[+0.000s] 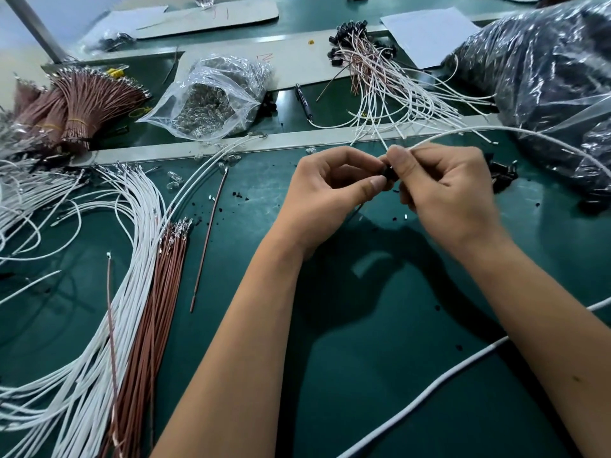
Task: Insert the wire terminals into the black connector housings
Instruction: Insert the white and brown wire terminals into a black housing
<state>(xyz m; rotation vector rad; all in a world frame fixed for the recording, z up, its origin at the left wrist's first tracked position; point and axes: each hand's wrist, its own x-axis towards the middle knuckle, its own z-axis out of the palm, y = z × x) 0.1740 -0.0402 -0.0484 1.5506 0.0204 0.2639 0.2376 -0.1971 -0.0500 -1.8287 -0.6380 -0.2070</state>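
A small black connector housing [389,173] is pinched between the thumb and fingers of my left hand [325,196] above the green mat. My right hand [443,196] pinches the end of a long white wire [515,132] right at the housing; the wire arcs off to the right and loops back along the mat. The terminal itself is hidden by my fingertips. Loose white wires [109,259] and brown wires [155,292] lie fanned out on the left. More black housings [502,175] sit just right of my right hand.
Finished wire-and-housing assemblies [380,71] are piled at the back. A clear bag of small clear parts [208,100] stands back centre, bundled brown wires [82,104] back left, a big plastic bag of black parts [545,67] back right. A pen [304,100] lies nearby.
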